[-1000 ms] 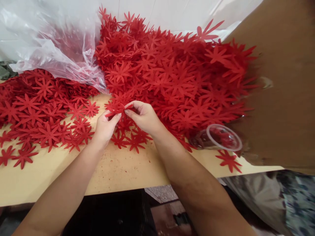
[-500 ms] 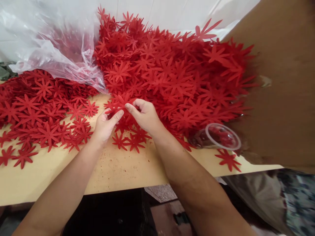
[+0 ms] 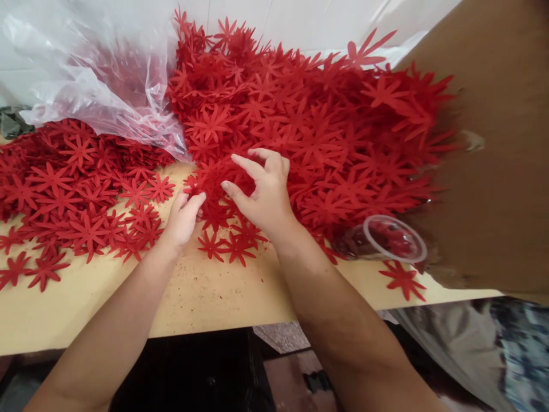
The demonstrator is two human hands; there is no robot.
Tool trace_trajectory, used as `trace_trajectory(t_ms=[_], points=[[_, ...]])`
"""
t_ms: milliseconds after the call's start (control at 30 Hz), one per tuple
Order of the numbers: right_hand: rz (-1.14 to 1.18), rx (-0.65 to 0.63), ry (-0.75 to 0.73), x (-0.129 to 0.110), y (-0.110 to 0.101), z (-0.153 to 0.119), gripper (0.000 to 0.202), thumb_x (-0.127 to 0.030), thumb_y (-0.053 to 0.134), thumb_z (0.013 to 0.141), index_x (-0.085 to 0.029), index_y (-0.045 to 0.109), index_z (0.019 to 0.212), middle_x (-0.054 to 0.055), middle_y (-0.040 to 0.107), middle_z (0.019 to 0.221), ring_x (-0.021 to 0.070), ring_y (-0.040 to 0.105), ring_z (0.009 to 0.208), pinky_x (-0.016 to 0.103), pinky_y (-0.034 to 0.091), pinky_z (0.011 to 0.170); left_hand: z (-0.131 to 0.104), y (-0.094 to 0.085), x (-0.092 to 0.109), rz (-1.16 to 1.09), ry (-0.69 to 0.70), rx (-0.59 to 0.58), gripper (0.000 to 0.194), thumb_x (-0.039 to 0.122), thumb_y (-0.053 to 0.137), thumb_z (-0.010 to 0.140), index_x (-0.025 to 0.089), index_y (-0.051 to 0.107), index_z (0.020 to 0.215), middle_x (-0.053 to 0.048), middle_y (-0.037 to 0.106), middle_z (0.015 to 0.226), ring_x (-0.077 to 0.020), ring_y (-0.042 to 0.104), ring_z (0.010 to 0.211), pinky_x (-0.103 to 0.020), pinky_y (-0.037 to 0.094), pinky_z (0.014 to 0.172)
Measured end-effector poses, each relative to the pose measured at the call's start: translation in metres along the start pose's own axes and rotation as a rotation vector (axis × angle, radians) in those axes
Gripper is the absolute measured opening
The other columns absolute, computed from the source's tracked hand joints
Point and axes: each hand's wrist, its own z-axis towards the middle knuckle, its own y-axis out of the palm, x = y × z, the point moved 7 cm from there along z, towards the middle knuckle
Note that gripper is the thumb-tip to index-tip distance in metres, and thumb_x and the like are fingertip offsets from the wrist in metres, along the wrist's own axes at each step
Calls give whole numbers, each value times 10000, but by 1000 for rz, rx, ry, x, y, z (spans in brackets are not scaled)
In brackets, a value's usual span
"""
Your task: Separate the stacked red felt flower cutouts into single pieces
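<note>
My left hand (image 3: 183, 218) is closed, thumb against the curled fingers, at the near left edge of a big heap. A red flower cutout (image 3: 190, 184) shows at its fingertips, mostly merging with the red behind it. My right hand (image 3: 265, 191) is open, thumb and fingers apart, over the front of the large heap of red flower cutouts (image 3: 300, 126). Nothing shows between its fingers. Just below the hands, a few loose red flower cutouts (image 3: 237, 246) lie flat on the pale tabletop (image 3: 206, 297).
Another pile of red flower cutouts (image 3: 81, 200) spreads at left, partly under a clear plastic bag (image 3: 115, 97). A clear plastic cup (image 3: 369, 243) lies on its side at right, beside a brown cardboard panel (image 3: 489, 171). A white wall (image 3: 309, 23) stands behind.
The right hand has opened and moved slightly up and right, away from the left hand. The left hand has stayed nearly in place, its thumb a little lower.
</note>
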Motion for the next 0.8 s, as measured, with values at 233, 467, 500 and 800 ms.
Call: trace_trajectory(t_ms=[233,467,500,800], points=[[69,-17,-45,-16,3,-3,435,-514,544,775,-221,591,1093,109,574,1137,262,462,1109,483,350,980,3,5,2,97,31,-70,158,93,462,803,140,526,666,49,506,505,-48,457,461,-183,378,512],[416,-281,86,-16,27,-7,328,-487,588,742,-174,647,820,61,668,839,197,587,855,396,449,845,0,7,2,316,64,-63,330,209,546,801,148,444,494,49,476,409,-39,407,377,-180,310,422],[482,-317,122,-16,30,-8,326,-489,588,740,-172,644,792,54,664,803,185,591,810,379,461,811,1,6,3,329,79,-64,340,238,547,804,152,440,492,52,463,400,-41,401,372,-182,304,415],[754,-236,314,-4,31,-6,397,-548,557,734,-176,544,598,-19,492,569,96,458,558,255,403,562,0,10,12,395,215,-122,343,246,532,806,150,454,487,50,463,436,-38,411,425,-178,344,475]])
